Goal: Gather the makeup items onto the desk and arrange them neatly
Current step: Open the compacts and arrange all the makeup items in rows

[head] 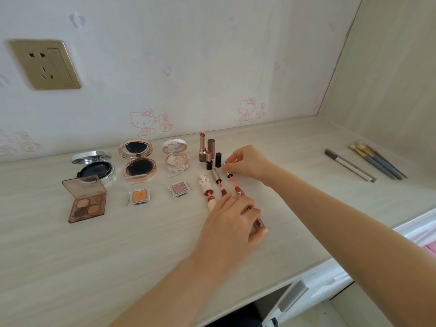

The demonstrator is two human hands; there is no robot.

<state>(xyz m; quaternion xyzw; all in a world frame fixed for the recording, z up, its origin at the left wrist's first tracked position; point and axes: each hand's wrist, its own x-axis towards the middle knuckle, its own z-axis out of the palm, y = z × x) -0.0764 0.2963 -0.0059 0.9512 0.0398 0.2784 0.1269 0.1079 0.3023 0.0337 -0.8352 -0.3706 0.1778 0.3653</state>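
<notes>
Makeup lies in rows on the pale desk (118,256). Three open compacts (139,159) stand at the back, with a brown eyeshadow palette (86,199) and two small single shadows (139,195) in front. Upright lipsticks (203,147) stand beside them. Several open lip glosses (218,182) lie side by side. My right hand (247,161) pinches a thin lip gloss wand (232,161) by its cap end. Lower down, my left hand (233,218) grips a clear lip gloss tube (258,224) flat on the desk.
A grey pencil and a white pencil (349,165) and several makeup brushes (375,159) lie at the far right. A wall socket (44,64) sits up left. The desk's front edge (330,263) runs diagonally at lower right, with a side panel on the right.
</notes>
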